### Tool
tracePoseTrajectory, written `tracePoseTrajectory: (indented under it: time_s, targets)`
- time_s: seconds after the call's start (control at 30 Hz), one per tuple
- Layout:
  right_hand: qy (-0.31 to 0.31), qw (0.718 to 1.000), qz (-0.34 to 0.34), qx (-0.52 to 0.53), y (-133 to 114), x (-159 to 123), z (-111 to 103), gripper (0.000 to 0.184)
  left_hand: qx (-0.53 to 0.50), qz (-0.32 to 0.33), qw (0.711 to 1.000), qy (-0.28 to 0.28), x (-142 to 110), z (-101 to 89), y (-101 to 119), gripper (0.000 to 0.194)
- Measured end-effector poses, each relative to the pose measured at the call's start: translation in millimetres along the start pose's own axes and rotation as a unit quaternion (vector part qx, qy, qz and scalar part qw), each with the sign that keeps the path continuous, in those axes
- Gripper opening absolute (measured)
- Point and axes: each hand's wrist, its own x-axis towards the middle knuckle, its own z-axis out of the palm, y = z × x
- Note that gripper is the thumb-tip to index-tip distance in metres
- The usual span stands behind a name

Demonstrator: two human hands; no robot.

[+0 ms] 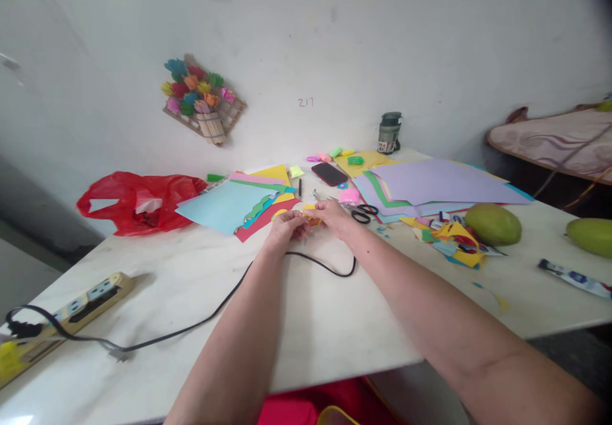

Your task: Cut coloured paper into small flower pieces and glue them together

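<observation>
Both my arms reach out over a white table [310,323]. My left hand [285,226] and my right hand [333,215] meet at the middle, fingers pinched together on a small yellow piece of paper [310,216]. A stack of coloured paper sheets [239,207] lies just beyond my left hand. Black scissors [363,213] lie right of my right hand. A black cable [315,262] curves under my wrists.
Lilac and green sheets [440,186] cover the far right, with paper scraps [454,243] and two green fruits [493,224] nearby. A red plastic bag [138,201], a power strip [81,301], a phone [329,173] and a dark jar [389,133] also stand on the table. Paper flowers [201,97] hang on the wall.
</observation>
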Motion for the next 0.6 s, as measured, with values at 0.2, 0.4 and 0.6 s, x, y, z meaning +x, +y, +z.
tracePoseTrajectory:
  time_s: [0.2, 0.4, 0.6]
  targets:
    - [-0.013, 1.000, 0.002, -0.004, 1.1, 0.7, -1.5, 0.033, -0.004, 0.000, 1.000, 0.002, 1.1, -1.1, -1.4, 0.025]
    - [0.001, 1.000, 0.004, -0.009, 0.7, -0.1, -2.2, 0.029, 0.000, -0.005, 1.000, 0.003, 1.5, -1.6, -1.3, 0.025]
    - [0.003, 1.000, 0.001, 0.001, 1.1, 0.2, -0.9, 0.029, -0.001, -0.005, 1.000, -0.001, 0.8, -1.1, -0.2, 0.024]
